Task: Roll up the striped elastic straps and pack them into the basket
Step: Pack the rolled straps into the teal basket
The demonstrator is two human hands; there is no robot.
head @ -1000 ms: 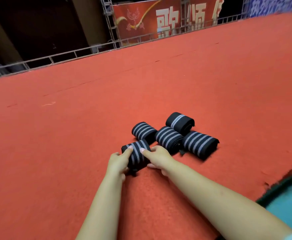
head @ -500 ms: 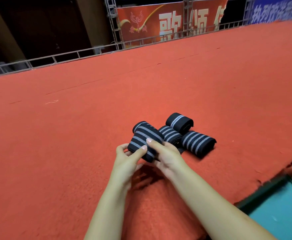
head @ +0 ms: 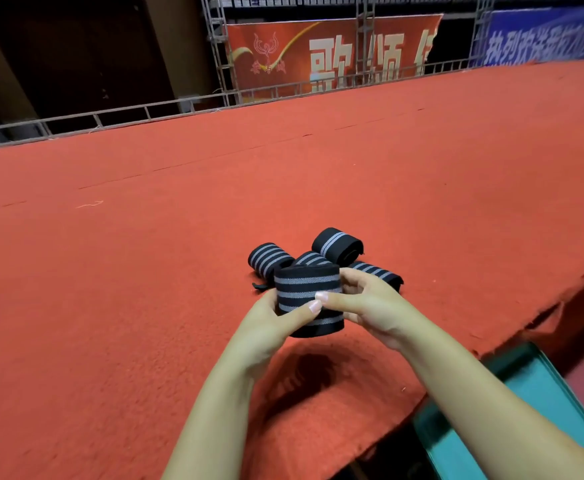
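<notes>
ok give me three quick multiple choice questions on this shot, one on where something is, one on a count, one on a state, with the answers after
1. Where is the teal container?
A. at the lower right, beyond the edge of the red carpeted surface
B. on the carpet at far left
C. on top of the rolls

2. How many rolled black straps with grey stripes lie on the carpet, not counting the held one?
A. two
B. four
C. seven

3. What state is the rolled black and grey striped strap nearest the camera in?
A. lying unrolled flat
B. held up off the carpet between both hands
C. already inside the container

Answers:
1 A, its teal rim shows past the carpet's frayed edge.
2 B, four rolls sit clustered behind the hands.
3 B, the left hand and right hand grip it, with its shadow on the carpet below.
</notes>
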